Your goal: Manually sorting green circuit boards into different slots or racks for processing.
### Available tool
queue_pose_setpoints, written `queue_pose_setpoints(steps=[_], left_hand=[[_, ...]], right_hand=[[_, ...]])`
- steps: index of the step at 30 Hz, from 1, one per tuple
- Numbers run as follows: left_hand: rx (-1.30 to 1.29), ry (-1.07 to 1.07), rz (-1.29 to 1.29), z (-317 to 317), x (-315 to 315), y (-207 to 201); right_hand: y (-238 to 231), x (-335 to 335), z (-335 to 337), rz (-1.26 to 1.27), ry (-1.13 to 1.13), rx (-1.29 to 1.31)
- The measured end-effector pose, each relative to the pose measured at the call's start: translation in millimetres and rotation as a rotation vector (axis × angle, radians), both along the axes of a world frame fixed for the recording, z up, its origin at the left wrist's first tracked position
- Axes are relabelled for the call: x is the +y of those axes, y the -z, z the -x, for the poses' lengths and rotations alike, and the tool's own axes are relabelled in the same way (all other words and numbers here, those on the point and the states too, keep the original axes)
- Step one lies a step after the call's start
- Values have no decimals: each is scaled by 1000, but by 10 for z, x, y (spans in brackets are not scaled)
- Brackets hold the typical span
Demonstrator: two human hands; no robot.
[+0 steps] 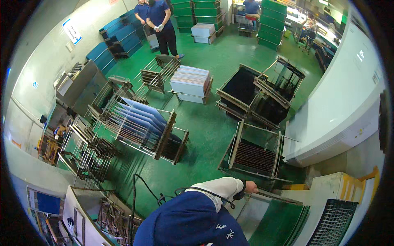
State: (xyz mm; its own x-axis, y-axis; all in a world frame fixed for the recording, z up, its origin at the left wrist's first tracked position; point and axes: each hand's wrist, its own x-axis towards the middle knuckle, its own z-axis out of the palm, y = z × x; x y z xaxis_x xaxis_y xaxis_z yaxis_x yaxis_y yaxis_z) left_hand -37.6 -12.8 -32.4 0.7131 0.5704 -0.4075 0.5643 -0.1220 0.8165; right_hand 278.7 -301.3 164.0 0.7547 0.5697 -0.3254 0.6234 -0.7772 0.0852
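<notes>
My left arm, in a blue shirt with a white sleeve and a dark wristband, stretches to the right across the bottom of the view. At its end my left hand [250, 187] is closed on the near end of a metal rail [279, 197]. That rail tops a rack holding upright green panels [273, 223]. The fingertips are too small to make out clearly. My right hand is out of sight. Over the arm runs a black cable [205, 189].
Ahead stand metal racks: one with dark slats [256, 156], one with bluish sheets [141, 119], one with white panels [191, 82]. Bare rack frames [88, 158] crowd the left. A large white cabinet [336, 102] lines the right. Two people [159, 18] stand at the far left.
</notes>
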Motion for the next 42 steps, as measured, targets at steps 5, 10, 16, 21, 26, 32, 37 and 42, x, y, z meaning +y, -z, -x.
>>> queue_pose_setpoints(steps=[5, 10, 16, 21, 26, 32, 37, 42], left_hand=[[61, 6, 162, 55, -4, -457], [108, 21, -15, 85, -9, -346], [131, -203, 132, 21, -105, -361], [128, -212, 2, 16, -178, -269], [125, -261, 43, -7, -180, -190], [211, -161, -110, -31, -143, -179], [316, 47, -171, -65, -146, -486], [293, 11, -25, 5, -112, -595]], right_hand=[[165, -127, 6, -102, -4, -123], [149, -73, 62, -216, -30, -85], [357, -269, -125, -232, -126, -115], [35, -132, 141, -193, -56, 0], [309, -319, -78, -168, -99, 73], [314, -252, -121, -172, -55, 252], [905, -475, -464, -444, 154, 404], [28, -70, 98, -108, 69, 179]])
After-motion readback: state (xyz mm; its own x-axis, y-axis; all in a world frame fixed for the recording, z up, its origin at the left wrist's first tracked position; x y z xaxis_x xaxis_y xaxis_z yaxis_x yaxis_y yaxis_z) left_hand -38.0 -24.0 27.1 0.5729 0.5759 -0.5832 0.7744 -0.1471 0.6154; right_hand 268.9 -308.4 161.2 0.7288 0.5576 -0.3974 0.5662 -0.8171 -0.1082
